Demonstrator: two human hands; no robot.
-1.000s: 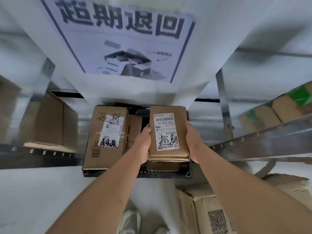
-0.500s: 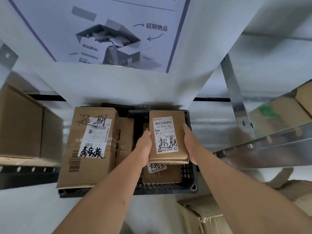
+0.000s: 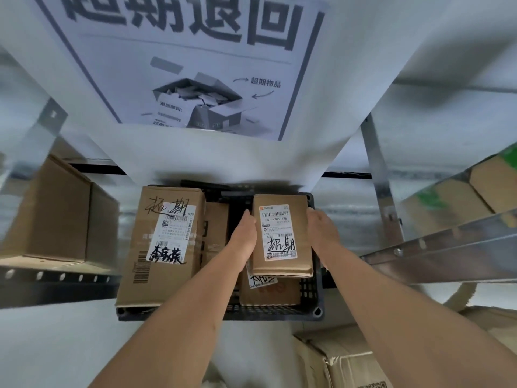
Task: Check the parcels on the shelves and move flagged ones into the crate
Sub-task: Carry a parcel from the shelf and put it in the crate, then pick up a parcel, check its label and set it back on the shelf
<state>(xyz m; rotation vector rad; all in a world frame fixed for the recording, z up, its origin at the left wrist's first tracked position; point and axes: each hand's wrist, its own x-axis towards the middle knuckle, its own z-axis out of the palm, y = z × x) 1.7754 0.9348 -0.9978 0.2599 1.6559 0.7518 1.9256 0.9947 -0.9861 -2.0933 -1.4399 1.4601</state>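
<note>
I hold a small brown parcel (image 3: 282,236) with a white label and black handwriting between both hands, over the right half of a black plastic crate (image 3: 313,309) on the floor. My left hand (image 3: 244,236) presses its left side and my right hand (image 3: 321,233) its right side. Below it in the crate lies another small brown parcel (image 3: 268,292). A larger handwritten-marked carton (image 3: 162,242) fills the crate's left half, with a further box (image 3: 215,228) standing beside it.
A white pillar with a printed poster (image 3: 195,74) rises behind the crate. Metal shelves flank it: a brown box (image 3: 56,214) on the left shelf, boxes with green marks (image 3: 461,197) on the right shelf. More cartons (image 3: 341,359) sit on the floor at lower right.
The parcel has gone from above the crate's middle down toward its right half, still between both hands. The view tilted down, then back up, showing the poster heading again.
</note>
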